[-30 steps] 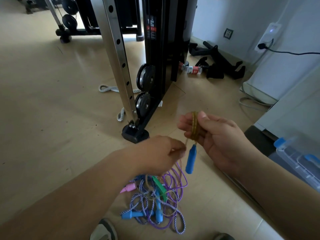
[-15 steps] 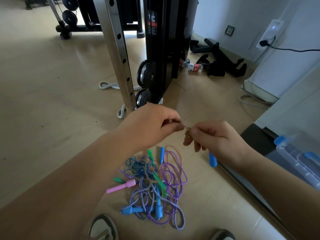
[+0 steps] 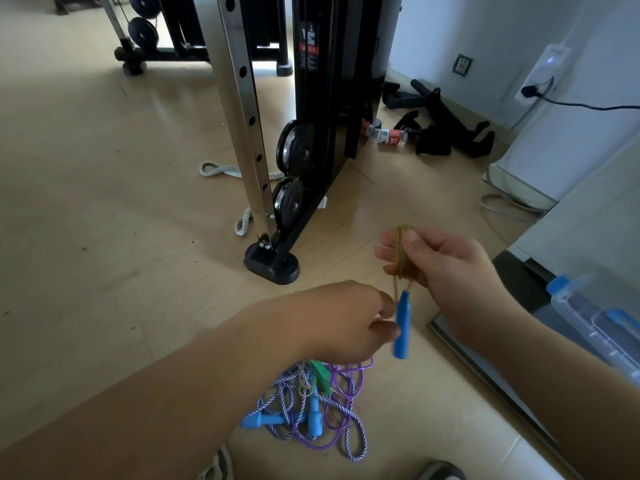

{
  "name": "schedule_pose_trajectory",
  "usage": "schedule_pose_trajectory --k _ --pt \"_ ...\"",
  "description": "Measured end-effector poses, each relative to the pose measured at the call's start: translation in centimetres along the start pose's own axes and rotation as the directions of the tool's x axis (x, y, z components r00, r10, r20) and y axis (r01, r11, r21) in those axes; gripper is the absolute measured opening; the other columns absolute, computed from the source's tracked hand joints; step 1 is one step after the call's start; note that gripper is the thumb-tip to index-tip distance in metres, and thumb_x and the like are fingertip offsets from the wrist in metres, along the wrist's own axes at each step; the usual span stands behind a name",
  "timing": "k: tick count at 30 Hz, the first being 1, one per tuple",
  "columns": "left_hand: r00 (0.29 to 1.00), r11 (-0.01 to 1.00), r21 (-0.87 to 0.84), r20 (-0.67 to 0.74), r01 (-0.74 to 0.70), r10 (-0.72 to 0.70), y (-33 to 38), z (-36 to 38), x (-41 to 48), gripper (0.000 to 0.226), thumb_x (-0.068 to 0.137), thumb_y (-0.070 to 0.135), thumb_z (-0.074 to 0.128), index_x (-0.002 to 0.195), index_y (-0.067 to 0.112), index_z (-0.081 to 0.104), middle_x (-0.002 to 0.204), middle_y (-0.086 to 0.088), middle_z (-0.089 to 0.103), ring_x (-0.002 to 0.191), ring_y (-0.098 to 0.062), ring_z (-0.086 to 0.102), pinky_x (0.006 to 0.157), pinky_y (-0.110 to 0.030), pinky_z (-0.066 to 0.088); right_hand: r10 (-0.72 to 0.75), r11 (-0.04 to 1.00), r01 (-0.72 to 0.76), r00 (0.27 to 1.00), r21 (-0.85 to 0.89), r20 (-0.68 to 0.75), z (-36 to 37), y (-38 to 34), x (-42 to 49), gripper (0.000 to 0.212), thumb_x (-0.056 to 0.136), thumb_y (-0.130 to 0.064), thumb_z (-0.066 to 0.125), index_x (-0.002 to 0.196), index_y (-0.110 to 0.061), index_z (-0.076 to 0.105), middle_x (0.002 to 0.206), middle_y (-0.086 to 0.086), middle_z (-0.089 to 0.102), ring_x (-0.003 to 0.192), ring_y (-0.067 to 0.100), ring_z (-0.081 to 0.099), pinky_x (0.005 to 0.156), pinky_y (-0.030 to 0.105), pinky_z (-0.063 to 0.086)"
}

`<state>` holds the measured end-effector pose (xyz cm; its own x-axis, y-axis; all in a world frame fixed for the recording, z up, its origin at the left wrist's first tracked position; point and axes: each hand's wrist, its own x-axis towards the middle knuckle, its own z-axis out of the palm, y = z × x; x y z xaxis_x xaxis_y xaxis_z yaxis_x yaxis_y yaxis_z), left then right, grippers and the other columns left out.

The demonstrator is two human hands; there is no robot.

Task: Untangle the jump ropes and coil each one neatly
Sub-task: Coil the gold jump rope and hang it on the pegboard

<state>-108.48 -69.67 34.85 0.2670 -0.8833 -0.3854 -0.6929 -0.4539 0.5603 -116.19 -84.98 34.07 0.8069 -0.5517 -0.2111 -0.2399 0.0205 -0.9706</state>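
Left to right.

Rack foot [image 3: 272,266] sits on the floor [image 3: 104,237], not in play.

Nearer, by the person's shoe [image 3: 216,467], the pile [image 3: 311,410] lies on the floor: purple rope [image 3: 349,370] and striped rope [image 3: 273,396] crossing each other, with a green handle [image 3: 320,372] on top. None of it is sorted, so I read it as the backlog.

Left hand [image 3: 346,320] hangs right over the pile, its grip closed to a pinch, fingertips against the dangling blue handle [image 3: 401,323]. It looks to have the thin loose run of the tan rope [image 3: 401,252] between thumb and finger. The tips are partly hidden, so that's my read, not certain. Why there: it can tension and feed the strand coming up out of the pile, so it lands flat on the coil.

Blue handle hangs free under the coil, near vertical. Likely the start end, left out so it doesn't get buried in the wraps.

Right hand [image 3: 446,268] is held up, well above the floor, acting as the spool. The tan rope goes round the fingers in several turns, and the thumb presses on top to lock them. Grip is closed on the coil.

Far right is a clear plastic box [image 3: 595,320] with blue latches, nothing touching it.

Judgement: one rope is mid-coil, and its far end is probably down in the pile. The others are not started. Risk: pulling the tail lifts neighbouring loops and tightens the knot.
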Motion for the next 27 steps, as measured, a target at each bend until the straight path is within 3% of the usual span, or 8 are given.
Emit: schedule_pose_trajectory --k 5,7,10,13,16,20,24,27 --pt "0.913 0.986 -0.002 -0.378 -0.169 0.156 -0.4 -2.9 -0.7 0.012 0.099 0.031 0.062 0.094 0.021 0.067 0.066 0.009 0.056 0.059 -0.003 0.05 0.056 -0.022 0.037 -0.205 0.828 0.235 0.972 -0.509 0.114 0.2 0.0 -0.2 0.031 0.105 -0.028 0.052 0.088 -0.01 0.07 0.076 0.009 0.071 0.072 0.024 0.064 0.07 0.043 0.051" --pt "0.829 0.98 0.007 -0.532 -0.199 0.172 -1.4 -4.4 -0.8 0.009 0.095 0.034 0.068 0.091 0.026 0.07 0.064 0.014 0.06 0.06 0.0 0.056 0.058 -0.02 0.042 -0.161 0.875 0.217 0.973 -0.432 0.163 -0.2 -0.8 -0.3 0.033 0.106 -0.029 0.05 0.087 -0.017 0.074 0.077 0.003 0.075 0.069 0.016 0.064 0.065 0.037 0.049" --pt "0.794 0.986 -0.046 -0.6 -0.161 0.102 -3.4 -4.8 -0.9 0.013 0.088 0.045 0.074 0.085 0.032 0.072 0.069 0.013 0.067 0.064 -0.002 0.063 0.061 -0.029 0.054 -0.023 0.97 0.098 0.949 -0.223 0.314 -0.1 -1.0 -0.7 0.035 0.107 -0.023 0.048 0.097 -0.008 0.078 0.093 0.008 0.079 0.074 0.018 0.066 0.066 0.033 0.048" --pt "0.821 0.984 -0.083 -0.565 -0.155 0.081 -4.5 -4.4 -0.8 0.013 0.092 0.045 0.07 0.09 0.033 0.075 0.073 0.008 0.069 0.067 -0.007 0.065 0.063 -0.03 0.053 0.046 0.996 -0.073 0.898 0.044 0.437 0.4 -0.9 -0.8 0.031 0.102 -0.016 0.05 0.095 0.0 0.075 0.102 0.021 0.077 0.075 0.026 0.066 0.065 0.031 0.048" --pt "0.908 0.98 -0.182 -0.418 -0.08 -0.004 -5.0 -4.0 -0.5 0.017 0.102 0.034 0.058 0.093 0.044 0.068 0.072 0.007 0.067 0.057 0.003 0.057 0.056 -0.015 0.042 0.09 0.87 -0.298 0.88 0.393 0.467 0.9 -1.6 -0.8 0.033 0.095 -0.022 0.05 0.093 0.0 0.075 0.109 0.026 0.073 0.074 0.024 0.064 0.063 0.028 0.051" --pt "0.986 0.987 -0.153 -0.147 0.051 -0.074 -3.5 -2.1 -0.2 0.015 0.107 0.037 0.047 0.105 0.041 0.061 0.078 0.008 0.066 0.063 0.001 0.062 0.065 -0.02 0.047 0.105 0.755 -0.291 0.938 0.588 0.33 0.7 -1.7 -0.3 0.035 0.105 -0.019 0.041 0.114 0.006 0.064 0.121 0.026 0.071 0.098 0.026 0.071 0.077 0.029 0.056" --pt "0.997 0.989 -0.126 -0.017 0.076 -0.079 -1.4 -0.7 -0.1 0.03 0.102 0.041 0.053 0.103 0.012 0.062 0.079 -0.006 0.069 0.063 -0.023 0.072 0.069 -0.039 0.059 0.111 0.893 -0.138 0.99 0.428 0.086 0.3 -0.5 0.5 0.031 0.106 -0.014 0.044 0.115 0.007 0.066 0.114 0.024 0.073 0.107 0.034 0.072 0.092 0.04 0.055" --pt "0.996 0.989 -0.144 -0.084 0.023 -0.036 -0.2 -1.5 -0.6 0.022 0.097 0.037 0.063 0.089 0.017 0.067 0.068 0.0 0.067 0.058 -0.013 0.067 0.056 -0.03 0.052 -0.027 0.992 0.024 0.999 -0.123 -0.022 0.0 0.4 0.4 0.029 0.106 -0.029 0.049 0.104 -0.009 0.07 0.102 0.013 0.076 0.095 0.029 0.072 0.093 0.051 0.056"
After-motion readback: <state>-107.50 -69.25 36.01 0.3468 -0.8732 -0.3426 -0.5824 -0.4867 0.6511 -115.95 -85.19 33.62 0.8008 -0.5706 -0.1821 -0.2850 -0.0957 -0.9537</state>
